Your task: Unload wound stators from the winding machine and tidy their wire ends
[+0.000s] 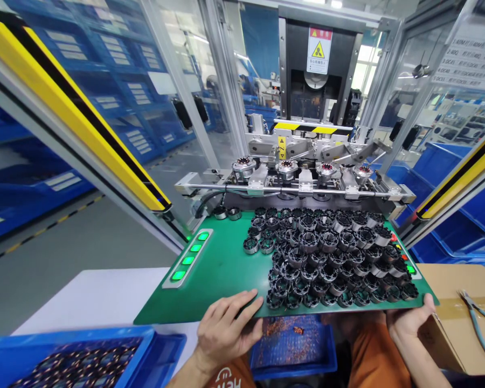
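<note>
Left hand was spread on the green counter — grip by right hand couldn't be told — black rings were best nudged gently.

- Orange clothing, plain on the right side
- White smile-like print above partly cut-off white lettering
- Bare forearms
- Bare hands

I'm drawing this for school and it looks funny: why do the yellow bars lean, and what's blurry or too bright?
Head view: the yellow bars slant, probably from wide-lens stretching and camera angle; head view: the blue bins behind the left panel look soft, while the black-rimmed metal rings look clearer; head view: the back window is nearly white.
</note>
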The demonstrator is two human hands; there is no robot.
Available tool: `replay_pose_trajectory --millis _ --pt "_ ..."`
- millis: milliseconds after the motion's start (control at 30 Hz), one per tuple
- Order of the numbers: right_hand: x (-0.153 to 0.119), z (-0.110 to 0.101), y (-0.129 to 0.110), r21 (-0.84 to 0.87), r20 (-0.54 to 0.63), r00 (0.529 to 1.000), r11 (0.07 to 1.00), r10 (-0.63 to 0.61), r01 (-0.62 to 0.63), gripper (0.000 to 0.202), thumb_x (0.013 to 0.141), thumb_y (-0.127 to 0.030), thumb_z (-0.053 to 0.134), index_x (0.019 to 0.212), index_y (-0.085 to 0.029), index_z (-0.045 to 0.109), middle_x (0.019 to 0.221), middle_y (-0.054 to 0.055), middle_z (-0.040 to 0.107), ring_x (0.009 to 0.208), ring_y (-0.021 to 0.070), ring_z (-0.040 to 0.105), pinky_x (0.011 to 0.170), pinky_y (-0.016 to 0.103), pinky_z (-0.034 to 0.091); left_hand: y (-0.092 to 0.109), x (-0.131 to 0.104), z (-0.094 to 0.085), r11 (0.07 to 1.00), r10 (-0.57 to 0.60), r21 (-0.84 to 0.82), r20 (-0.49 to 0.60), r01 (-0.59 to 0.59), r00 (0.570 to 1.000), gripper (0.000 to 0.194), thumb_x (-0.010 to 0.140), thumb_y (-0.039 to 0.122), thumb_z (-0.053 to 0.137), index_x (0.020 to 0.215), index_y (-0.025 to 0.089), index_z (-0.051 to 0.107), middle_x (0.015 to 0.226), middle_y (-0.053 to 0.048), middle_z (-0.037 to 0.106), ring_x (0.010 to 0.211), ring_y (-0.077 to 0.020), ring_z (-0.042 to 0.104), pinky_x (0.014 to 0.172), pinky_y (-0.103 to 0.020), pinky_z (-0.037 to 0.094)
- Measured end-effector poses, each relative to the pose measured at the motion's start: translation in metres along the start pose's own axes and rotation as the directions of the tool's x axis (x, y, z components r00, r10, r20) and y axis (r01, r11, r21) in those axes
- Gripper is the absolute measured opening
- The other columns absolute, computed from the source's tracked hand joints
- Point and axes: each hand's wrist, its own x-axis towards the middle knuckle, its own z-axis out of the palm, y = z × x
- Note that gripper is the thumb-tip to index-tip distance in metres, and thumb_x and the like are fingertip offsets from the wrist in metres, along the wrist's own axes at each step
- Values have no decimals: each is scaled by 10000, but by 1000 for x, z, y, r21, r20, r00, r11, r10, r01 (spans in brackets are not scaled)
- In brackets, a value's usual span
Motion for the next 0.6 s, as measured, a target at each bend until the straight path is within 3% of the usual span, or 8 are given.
replay_pose_trajectory --millis 367,600 --pt "-3 1 -3 -34 2 1000 999 24 -24 615 832 -666 490 1172 -209 720 1219 34 736 1190 264 651 1105 521 535 -1 -1 -1 1000 3 -4 5 -3 1000 177 966 303 635 1102 265 742 1072 -21 789 945 -195 698 860 -365 486" --pt "-5 5 -4 -61 -53 999 998 13 -17 609 796 -684 496 1103 -211 729 1192 39 739 1150 295 676 1035 515 576 -2 0 -3 1000 26 16 17 -26 1000 192 949 288 641 1116 269 734 1070 -21 788 941 -192 705 867 -357 488"
